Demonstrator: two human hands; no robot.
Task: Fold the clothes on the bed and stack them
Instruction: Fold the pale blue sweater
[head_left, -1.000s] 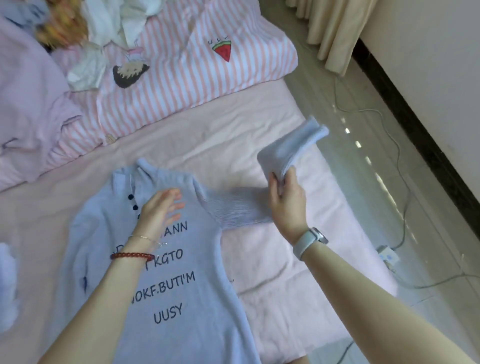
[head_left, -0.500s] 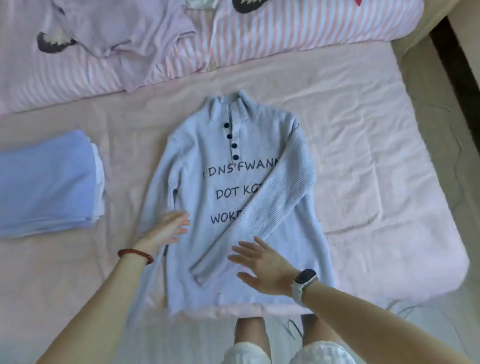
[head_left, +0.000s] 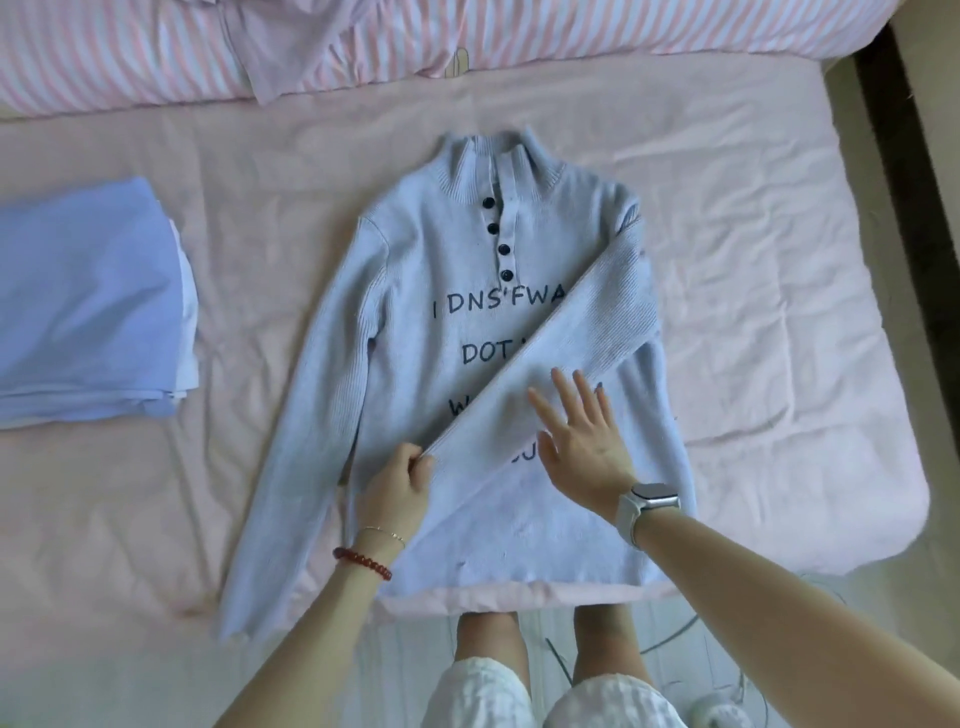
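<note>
Head cam, looking straight down: nearest are the person's bare legs and white shorts (head_left: 524, 691) at the foot of the bed (head_left: 779, 260), with a cable (head_left: 670, 639) looping on the floor beside them.

Next up, both forearms reach onto the sweater (head_left: 415, 270). It's a pale blue knit with dark buttons (head_left: 497, 237) and black lettering, lying flat and face up on the pink sheet, its hem right at the near edge of the bed. The left hand (head_left: 395, 486), with a red bead bracelet (head_left: 363, 563) and a thin chain at the wrist, has its fingers (head_left: 415, 457) curled, pinching the cuff of the sleeve (head_left: 587, 332) that's folded diagonally across the chest. The right hand (head_left: 582, 441), watch (head_left: 649, 501) on the wrist, lies flat on that same sleeve with fingers straight and slightly spread. The other sleeve runs down the left side of the sweater and ends near the bed's edge.

Farther left, well apart from the sweater, a stack (head_left: 88, 306) of folded blue clothes sits on the sheet.

At the far end there's a pink-and-white striped duvet (head_left: 623, 26) with a plain pink garment (head_left: 322, 47) draped over it.
</note>
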